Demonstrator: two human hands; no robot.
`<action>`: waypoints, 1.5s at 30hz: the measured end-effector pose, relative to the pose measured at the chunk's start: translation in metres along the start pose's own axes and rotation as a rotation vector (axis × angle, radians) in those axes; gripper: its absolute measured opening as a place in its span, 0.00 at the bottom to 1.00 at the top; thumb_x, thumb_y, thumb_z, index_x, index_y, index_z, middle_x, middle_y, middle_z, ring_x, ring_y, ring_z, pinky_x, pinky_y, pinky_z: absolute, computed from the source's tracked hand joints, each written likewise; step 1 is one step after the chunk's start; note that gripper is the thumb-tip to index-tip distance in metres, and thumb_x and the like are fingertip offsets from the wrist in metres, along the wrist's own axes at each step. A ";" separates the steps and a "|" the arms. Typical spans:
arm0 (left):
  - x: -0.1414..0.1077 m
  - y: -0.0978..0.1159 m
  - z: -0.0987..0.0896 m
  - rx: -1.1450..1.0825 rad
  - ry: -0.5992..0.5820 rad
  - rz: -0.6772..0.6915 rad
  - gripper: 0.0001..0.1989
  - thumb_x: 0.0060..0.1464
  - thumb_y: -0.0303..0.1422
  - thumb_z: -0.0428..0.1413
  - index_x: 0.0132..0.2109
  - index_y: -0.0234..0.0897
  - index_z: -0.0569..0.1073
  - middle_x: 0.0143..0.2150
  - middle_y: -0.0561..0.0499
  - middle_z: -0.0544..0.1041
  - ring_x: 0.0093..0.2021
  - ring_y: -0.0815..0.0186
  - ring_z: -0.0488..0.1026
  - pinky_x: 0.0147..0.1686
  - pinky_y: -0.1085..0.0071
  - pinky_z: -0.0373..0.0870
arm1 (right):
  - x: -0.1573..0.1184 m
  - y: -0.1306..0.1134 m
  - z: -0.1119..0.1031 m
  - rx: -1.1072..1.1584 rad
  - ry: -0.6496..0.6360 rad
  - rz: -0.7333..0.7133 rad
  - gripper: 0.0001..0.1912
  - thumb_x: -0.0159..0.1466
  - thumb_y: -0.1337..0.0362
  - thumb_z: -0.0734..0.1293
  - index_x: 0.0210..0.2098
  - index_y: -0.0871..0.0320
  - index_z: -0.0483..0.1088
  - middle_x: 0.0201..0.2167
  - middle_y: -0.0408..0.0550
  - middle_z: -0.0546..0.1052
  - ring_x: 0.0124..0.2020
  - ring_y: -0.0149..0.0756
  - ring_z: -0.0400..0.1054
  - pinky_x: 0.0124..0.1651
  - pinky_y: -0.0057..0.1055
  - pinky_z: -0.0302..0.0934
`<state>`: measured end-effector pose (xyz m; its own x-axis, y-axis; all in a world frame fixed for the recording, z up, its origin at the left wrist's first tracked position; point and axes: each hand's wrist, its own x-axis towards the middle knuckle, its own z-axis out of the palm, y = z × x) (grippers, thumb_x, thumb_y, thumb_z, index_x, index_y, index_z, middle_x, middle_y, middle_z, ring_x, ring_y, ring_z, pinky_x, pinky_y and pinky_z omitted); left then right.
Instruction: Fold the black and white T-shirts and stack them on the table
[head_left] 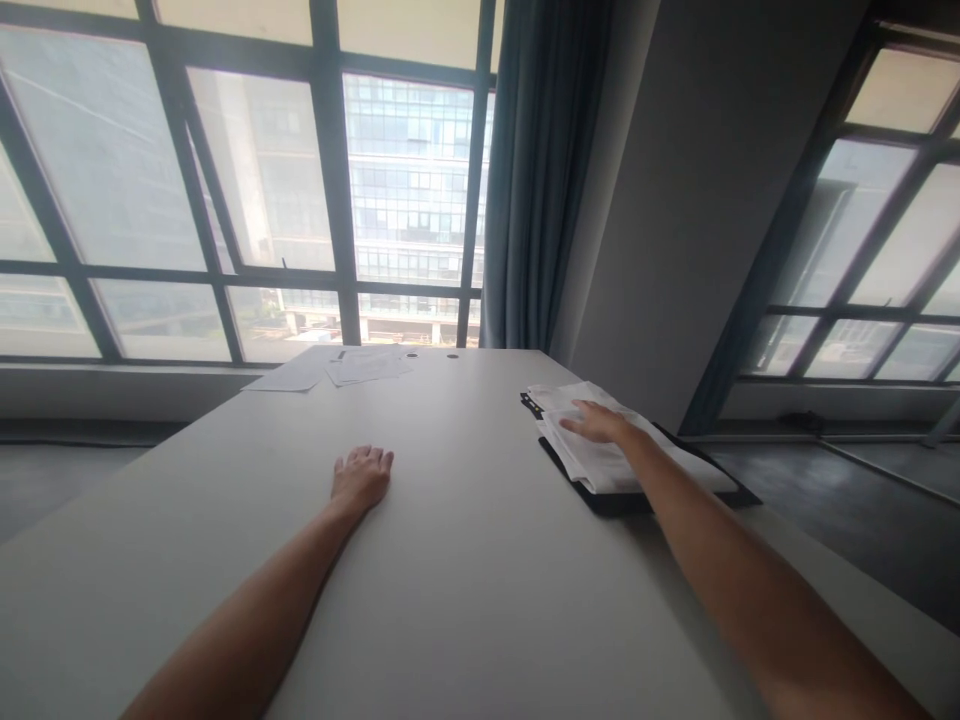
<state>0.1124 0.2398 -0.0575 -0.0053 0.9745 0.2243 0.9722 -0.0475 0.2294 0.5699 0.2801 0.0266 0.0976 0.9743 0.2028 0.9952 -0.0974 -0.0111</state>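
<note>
My left hand [363,474] rests palm down on the white table [450,590], holding nothing, its fingers slightly apart. On the right, my right hand [596,421] lies with spread fingers on top of a folded white cloth [600,470], and it grips nothing that I can see. Beneath the cloth a flat black thing [611,503] sticks out along the near and right edges; its kind is mostly hidden. A small dark strip with light marks [532,404] shows at the cloth's far left corner.
Loose white paper sheets [367,368] lie at the far left of the table. Two small dark round spots [452,356] mark its far end. Beyond stand large windows [262,180], a blue-grey curtain [536,200] and a grey pillar [675,200].
</note>
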 end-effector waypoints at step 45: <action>-0.006 0.009 0.006 -0.003 -0.119 0.254 0.26 0.65 0.41 0.42 0.65 0.36 0.65 0.70 0.43 0.59 0.71 0.57 0.53 0.67 0.56 0.50 | -0.074 -0.211 0.080 0.286 -0.119 -0.333 0.31 0.71 0.56 0.53 0.66 0.70 0.58 0.69 0.61 0.56 0.70 0.43 0.47 0.69 0.37 0.39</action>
<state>0.1223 0.2348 -0.0623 0.2663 0.9502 0.1618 0.9382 -0.2940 0.1828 0.3538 0.2448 -0.0648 -0.2445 0.9612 0.1276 0.9333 0.2690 -0.2380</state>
